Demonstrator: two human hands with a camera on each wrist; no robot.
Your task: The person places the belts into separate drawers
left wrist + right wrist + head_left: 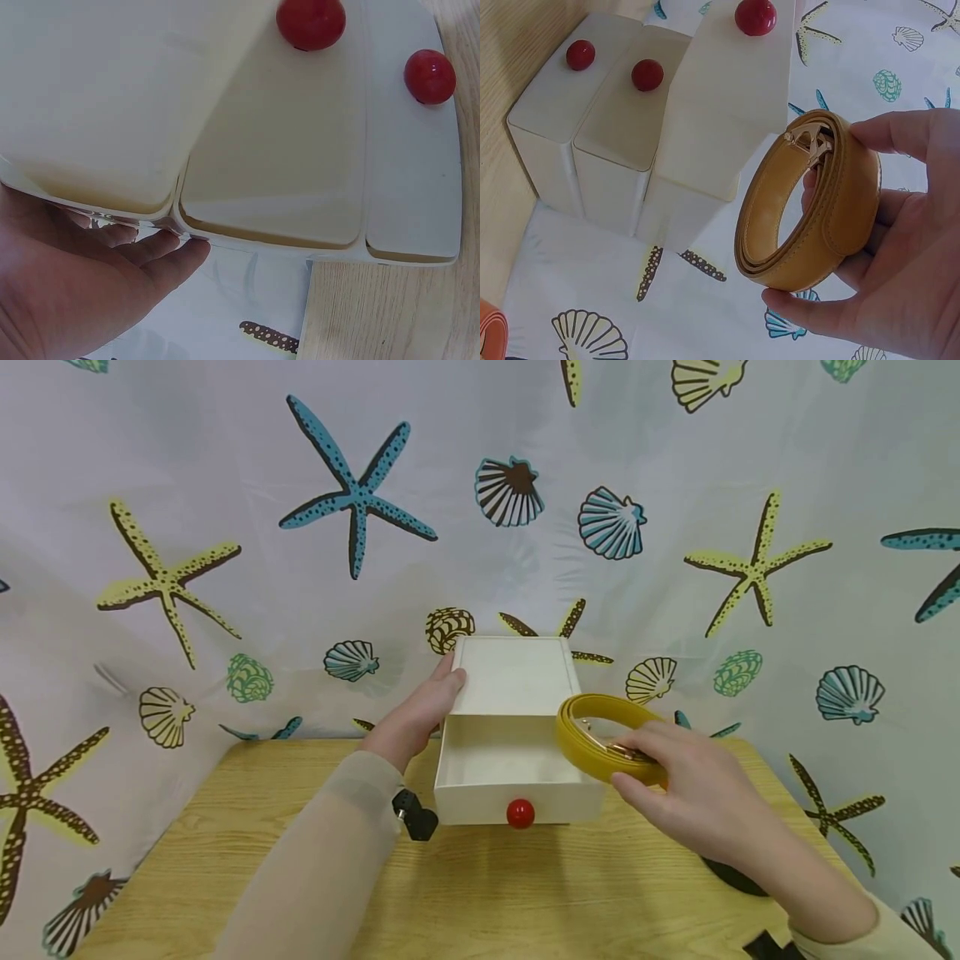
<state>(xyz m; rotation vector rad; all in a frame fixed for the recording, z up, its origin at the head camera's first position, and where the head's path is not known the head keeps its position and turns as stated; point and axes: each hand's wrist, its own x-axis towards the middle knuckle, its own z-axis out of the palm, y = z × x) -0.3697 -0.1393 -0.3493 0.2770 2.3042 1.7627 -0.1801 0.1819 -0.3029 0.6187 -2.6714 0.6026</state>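
A small white drawer cabinet [517, 675] stands on the wooden table with its top drawer [474, 807] pulled out. The drawer's bare inside shows, and a red knob [521, 813] sits on its front. My left hand [417, 714] rests against the cabinet's left side, thumb at the top edge, fingers extended along the side wall [112, 259]. Between thumb and fingers, my right hand [701, 785] holds a coiled yellow belt [855, 202] with a gold-coloured buckle [810, 142]. In the head view the belt is in front of the drawer's right side.
Two lower drawers with red knobs [647, 75] are closed. An orange coiled strip [492, 330] shows at the right wrist view's corner. A dark round object [735, 877] lies on the table [300, 793] under my right forearm. A curtain with starfish and shells hangs behind.
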